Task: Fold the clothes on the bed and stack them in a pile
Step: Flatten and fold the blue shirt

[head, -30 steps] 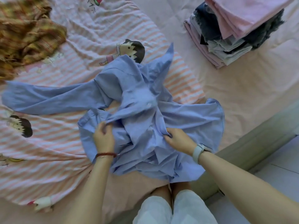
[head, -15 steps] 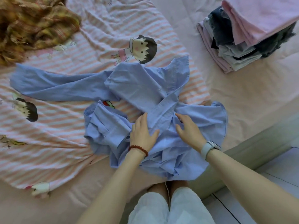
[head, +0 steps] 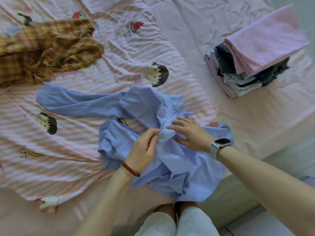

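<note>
Blue shirt (head: 153, 106): lay crumpled and unfolded at the near edge of the bed (head: 255, 125), partly on the striped sheet (head: 68, 142), its lower hem hanging over the bed's edge. One sleeve (head: 76, 103) was stretched out flat to the left.

Left hand (head: 143, 150): a fold of the shirt's cloth was pinched between thumb and curled fingers near the garment's middle. A red bead bracelet (head: 130, 168) was worn at the wrist.

Right hand (head: 190, 133): was laid on the shirt just beside the left hand, fingers spread and fairly straight, pressing the cloth down. A pale smartwatch (head: 219, 145) was worn at the wrist.

Pile of folded clothes (head: 252, 65): was stacked at the far right of the bed, well apart from the shirt, with a pink piece (head: 262, 43) on top and dark and grey pieces beneath.

Plaid garment (head: 47, 50): lay bunched and unfolded at the far left on the striped sheet, brown and yellow, apart from the shirt.

Striped sheet: pink and white, printed with cartoon figures, was spread wrinkled over the left part of the bed.
</note>
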### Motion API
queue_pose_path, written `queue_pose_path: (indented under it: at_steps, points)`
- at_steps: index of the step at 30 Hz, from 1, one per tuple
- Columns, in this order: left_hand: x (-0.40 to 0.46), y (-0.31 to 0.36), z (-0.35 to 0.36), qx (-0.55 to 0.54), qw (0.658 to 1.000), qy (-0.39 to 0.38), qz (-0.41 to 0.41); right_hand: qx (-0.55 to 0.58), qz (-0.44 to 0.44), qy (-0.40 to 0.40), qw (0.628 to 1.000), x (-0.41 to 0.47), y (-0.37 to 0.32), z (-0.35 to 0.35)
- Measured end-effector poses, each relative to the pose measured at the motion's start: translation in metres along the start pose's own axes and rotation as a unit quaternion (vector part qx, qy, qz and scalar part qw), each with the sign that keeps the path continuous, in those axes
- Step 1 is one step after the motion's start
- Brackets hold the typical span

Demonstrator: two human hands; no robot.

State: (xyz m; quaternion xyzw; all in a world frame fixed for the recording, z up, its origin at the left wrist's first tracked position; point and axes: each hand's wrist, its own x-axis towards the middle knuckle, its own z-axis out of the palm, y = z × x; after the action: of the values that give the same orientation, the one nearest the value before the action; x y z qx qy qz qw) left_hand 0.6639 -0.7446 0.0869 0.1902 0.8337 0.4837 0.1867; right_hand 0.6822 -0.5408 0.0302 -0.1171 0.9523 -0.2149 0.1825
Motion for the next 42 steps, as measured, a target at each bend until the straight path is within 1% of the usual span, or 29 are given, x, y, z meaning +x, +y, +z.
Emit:
queue_pose_path:
  at_steps: [2,4,6,8,11,13,16,19,22,25,28,30,35,37,40,42]
  points:
    - [0.003,0.021,-0.018,-0.012,0.999,0.031,0.019,0.038,-0.031,0.004,0.999,0.004,-0.016,-0.010]
    - [0.005,0.042,-0.036,-0.016,0.997,0.068,0.041,0.104,-0.020,0.044,0.993,0.006,-0.033,-0.021]
    - [0.005,0.060,-0.055,-0.007,0.994,0.097,0.059,0.166,0.034,0.080,0.982,0.004,-0.042,-0.039]
    - [0.002,0.073,-0.075,0.025,0.991,0.108,0.073,0.198,0.083,0.107,0.971,-0.004,-0.046,-0.060]
    - [-0.007,0.085,-0.104,0.121,0.984,0.089,0.090,0.186,0.086,0.204,0.957,-0.024,-0.049,-0.104]
    - [-0.021,0.093,-0.116,0.172,0.975,0.088,0.109,0.152,0.062,0.243,0.956,-0.043,-0.053,-0.137]
    - [-0.045,0.114,-0.126,0.231,0.952,0.141,0.144,0.096,0.009,0.269,0.958,-0.074,-0.065,-0.178]
    - [-0.063,0.137,-0.128,0.303,0.912,0.215,0.172,0.075,-0.047,0.327,0.941,-0.100,-0.082,-0.205]
    - [-0.071,0.165,-0.121,0.322,0.867,0.331,0.185,0.028,-0.105,0.396,0.912,-0.119,-0.099,-0.227]
    - [-0.074,0.200,-0.113,0.310,0.826,0.437,0.173,0.002,-0.128,0.472,0.872,-0.136,-0.112,-0.248]
    - [-0.080,0.244,-0.111,0.265,0.801,0.509,0.170,0.003,-0.153,0.537,0.830,-0.157,-0.127,-0.275]
    - [-0.089,0.278,-0.112,0.242,0.782,0.537,0.203,0.006,-0.172,0.577,0.798,-0.173,-0.138,-0.298]
    - [-0.119,0.348,-0.128,0.231,0.695,0.600,0.321,-0.001,-0.218,0.668,0.711,-0.217,-0.165,-0.347]
    - [-0.129,0.366,-0.134,0.214,0.669,0.619,0.352,0.001,-0.232,0.696,0.679,-0.230,-0.176,-0.360]
    - [-0.140,0.380,-0.141,0.170,0.648,0.632,0.389,0.033,-0.261,0.723,0.638,-0.245,-0.194,-0.372]
    - [-0.144,0.383,-0.144,0.161,0.638,0.641,0.395,0.051,-0.279,0.729,0.623,-0.248,-0.203,-0.376]
